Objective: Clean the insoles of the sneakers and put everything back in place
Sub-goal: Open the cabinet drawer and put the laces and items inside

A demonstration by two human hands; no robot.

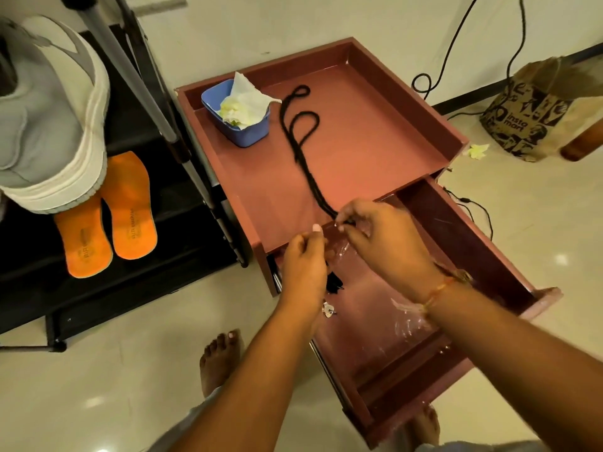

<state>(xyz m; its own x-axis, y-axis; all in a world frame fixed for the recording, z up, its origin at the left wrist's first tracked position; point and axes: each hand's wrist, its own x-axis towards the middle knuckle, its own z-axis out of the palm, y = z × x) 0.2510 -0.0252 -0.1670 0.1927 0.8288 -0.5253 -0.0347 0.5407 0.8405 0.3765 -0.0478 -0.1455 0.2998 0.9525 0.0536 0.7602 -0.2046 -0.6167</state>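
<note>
Lying out: two orange insoles (130,207), flat, foam-like, side by side on black rack (163,288) beside grey sneaker (49,109); refitting seemingly left.
Shoelaces (303,141): black, woven, looped along glossy maroon cabinet top (375,125); rethreading seemingly left.
Right hand (381,236): pinches laces at top's edge.
Left hand (303,269): curled; grasp cannot be told.
Blue tub (248,132): crumpled tissue (248,96).

From the right hand's (381,236) fingers (347,218) the lace (301,151) runs away over the cabinet top (375,125). Beyond them to the left, a tub (248,132) holds tissue (248,96). Far left of them, a sneaker (49,132) lies on two insoles (133,216). Under the fingers lies the open drawer (473,243).
</note>
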